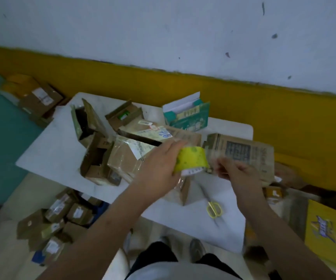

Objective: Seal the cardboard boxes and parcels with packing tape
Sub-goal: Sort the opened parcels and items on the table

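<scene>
Yellow-handled scissors lie nearest on the white table. Over it, the left hand grips the yellow-green tape roll. The right hand curls just beside it, its grasp blurred. Beyond, cardboard boxes bear labels with unreadable blue handwriting.

Motion blur over right hand; its grip indeterminate. Near end of tape roll hidden behind left hand. Print on cardboard box illegible. Blurred parcels on floor, labels unreadable. Forearms cut by lower edge.
</scene>
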The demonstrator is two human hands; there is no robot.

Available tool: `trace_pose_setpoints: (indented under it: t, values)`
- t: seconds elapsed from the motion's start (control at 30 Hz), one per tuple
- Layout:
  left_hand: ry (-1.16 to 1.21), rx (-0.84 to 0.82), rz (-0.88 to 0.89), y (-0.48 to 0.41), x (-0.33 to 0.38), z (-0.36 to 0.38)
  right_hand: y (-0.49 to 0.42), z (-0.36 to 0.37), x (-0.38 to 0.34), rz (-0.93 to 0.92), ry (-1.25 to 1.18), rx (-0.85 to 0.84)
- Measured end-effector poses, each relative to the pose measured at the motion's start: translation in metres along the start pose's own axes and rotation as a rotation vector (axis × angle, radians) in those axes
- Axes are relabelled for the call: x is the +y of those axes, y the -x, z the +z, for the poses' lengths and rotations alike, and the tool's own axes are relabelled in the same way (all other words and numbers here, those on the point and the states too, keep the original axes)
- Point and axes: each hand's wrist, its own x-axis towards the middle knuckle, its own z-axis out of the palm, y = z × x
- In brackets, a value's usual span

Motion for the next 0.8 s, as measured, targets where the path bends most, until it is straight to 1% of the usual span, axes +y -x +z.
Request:
trace_pose_setpoints:
  t: [0.07,0.13,0.2,0.3,0.37,0.4,0.5,0.57,0.67,0.8]
  values:
    - [-0.02,0.162,0.069,-0.017,-0.022,-0.006,-0.005,0.02,-0.005,-0.016,-0.037,0.019]
    - [-0.008,0.216,0.086,-0.032,-0.045,-0.003,-0.009,0.04,0.0,-0.053,-0.03,0.058]
    - [0.039,0.198,0.064,-0.045,-0.063,0.005,-0.015,0.053,0.011,-0.051,-0.014,0.11]
    - [0.03,0.141,0.111,-0.058,-0.08,0.02,-0.019,0.064,0.031,0.024,0.027,0.19]
    - [0.07,0.097,0.121,-0.06,-0.096,0.033,-0.019,0.07,0.044,0.084,0.031,0.242]
    - [0.12,0.06,0.088,-0.06,-0.105,0.038,-0.02,0.073,0.05,0.109,0.025,0.26]
    - [0.283,-0.048,-0.086,-0.058,-0.12,0.052,-0.021,0.081,0.06,0.133,0.014,0.321]
    - [0.342,-0.066,-0.116,-0.059,-0.118,0.054,-0.023,0.085,0.064,0.128,-0.017,0.364]
    - [0.362,-0.061,-0.088,-0.064,-0.115,0.05,-0.027,0.087,0.065,0.147,-0.11,0.409]
    - [0.397,0.003,0.078,-0.078,-0.119,0.042,-0.03,0.089,0.068,0.17,-0.207,0.393]
